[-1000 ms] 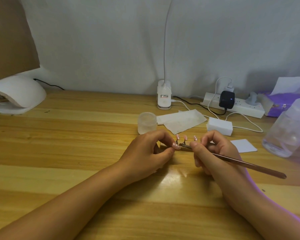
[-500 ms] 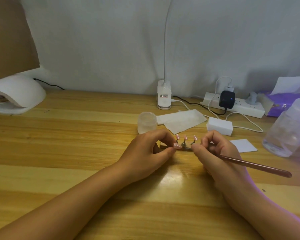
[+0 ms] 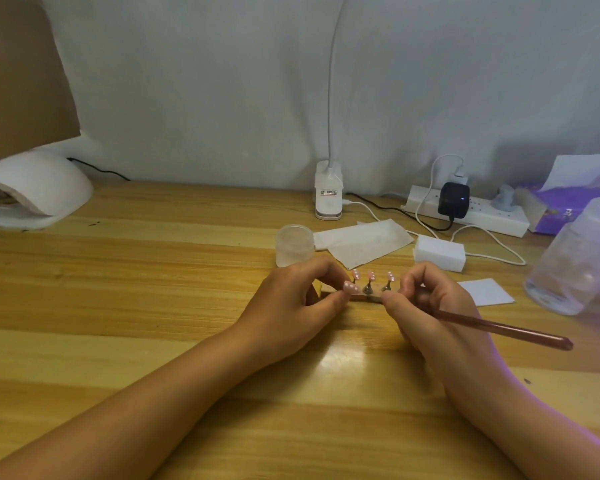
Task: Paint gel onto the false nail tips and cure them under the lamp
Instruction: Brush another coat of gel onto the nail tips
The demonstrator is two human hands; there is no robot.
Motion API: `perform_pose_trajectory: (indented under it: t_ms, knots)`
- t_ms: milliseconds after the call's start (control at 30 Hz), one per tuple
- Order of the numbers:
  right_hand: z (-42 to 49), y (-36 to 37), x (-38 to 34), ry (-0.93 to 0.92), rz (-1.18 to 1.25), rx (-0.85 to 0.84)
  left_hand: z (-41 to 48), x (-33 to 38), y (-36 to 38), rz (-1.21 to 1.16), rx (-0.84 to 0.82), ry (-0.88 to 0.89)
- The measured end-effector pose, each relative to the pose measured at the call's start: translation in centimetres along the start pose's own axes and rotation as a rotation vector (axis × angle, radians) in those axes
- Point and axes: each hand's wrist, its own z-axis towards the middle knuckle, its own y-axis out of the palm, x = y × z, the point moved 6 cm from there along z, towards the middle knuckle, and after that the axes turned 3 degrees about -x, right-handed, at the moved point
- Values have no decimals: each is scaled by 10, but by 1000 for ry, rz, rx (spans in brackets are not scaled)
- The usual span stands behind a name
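Fingers (image 3: 336,300) beside pink, white-dotted nail tips (image 3: 371,275)

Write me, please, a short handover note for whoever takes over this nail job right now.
Left hand: pinches the left end of the tip holder.
Right hand: grips the brush, fingertips at the holder's right end; the bristles are hidden.
Nail tips: three in view, upright on the holder, pink with pale dots.
Curing lamp: far left on the desk, apart from the holder.
Done: the tips carry colour; wet or cured cannot be told.
Left: finish any painting, then probably take the holder to the lamp.
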Motion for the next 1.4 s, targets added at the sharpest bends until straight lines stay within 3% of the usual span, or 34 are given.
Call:
perform_pose_trajectory:
  t_ms: [167,567,1400]
  knots:
    - [-2,-6,-2,7,160,76,1,-1,-3,-62,12,-62]
    - [-3,-7,-3,42,286,65,1,-8,0,33,-12,-150]
    - [-3,-3,-4,65,285,26,1,-3,4,74,-43,-133]
